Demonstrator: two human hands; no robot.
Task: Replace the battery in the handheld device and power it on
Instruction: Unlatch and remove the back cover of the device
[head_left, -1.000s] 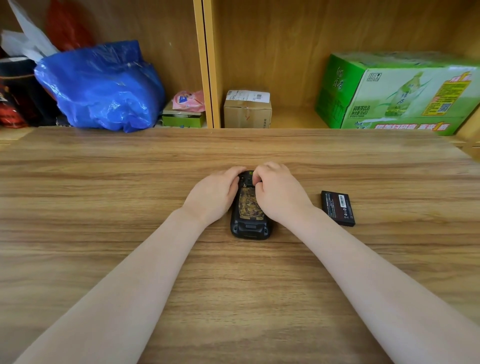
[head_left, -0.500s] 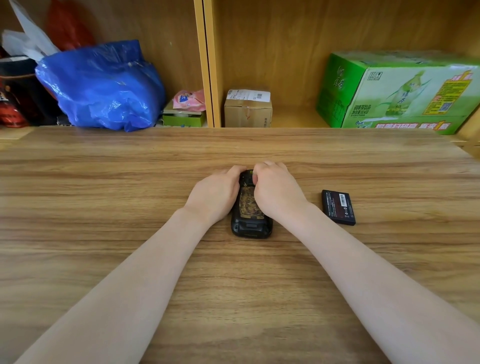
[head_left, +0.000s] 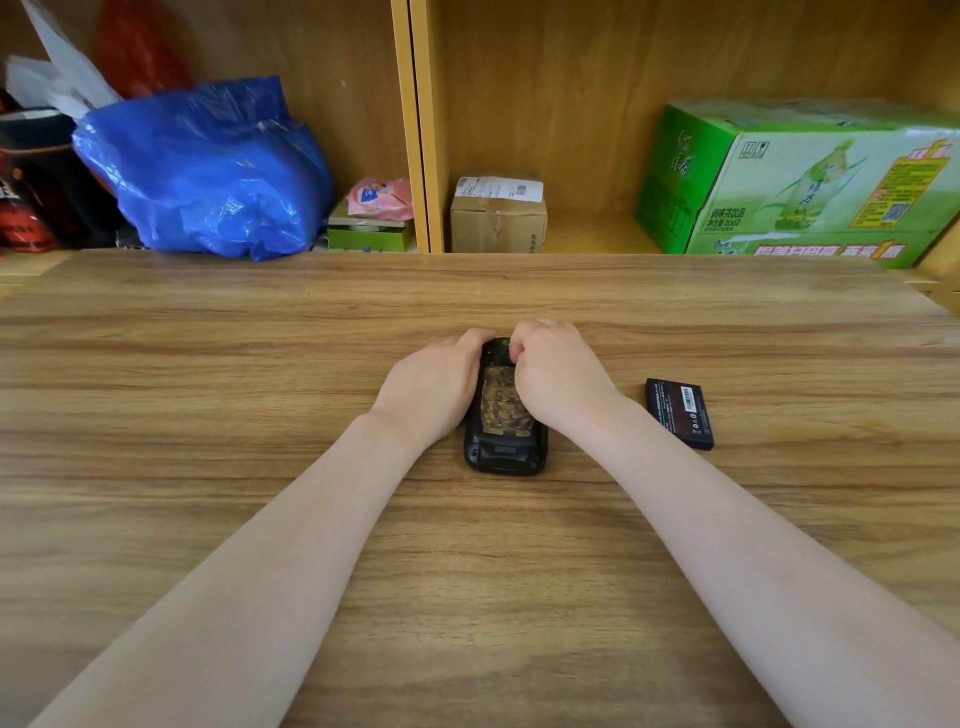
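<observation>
While our left hand (head_left: 434, 387) is gripping the stiff, chunky black handheld device (head_left: 505, 421) by its side, our right hand's (head_left: 558, 376) curled fingers are clutching its far end, with the light, rigid flat black battery (head_left: 679, 413) lying just right of that wrist.

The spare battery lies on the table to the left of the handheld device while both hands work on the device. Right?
Not quite. In the head view the spare battery lies on the table to the right of the handheld device; the left hand and right hand do work on it.
</observation>
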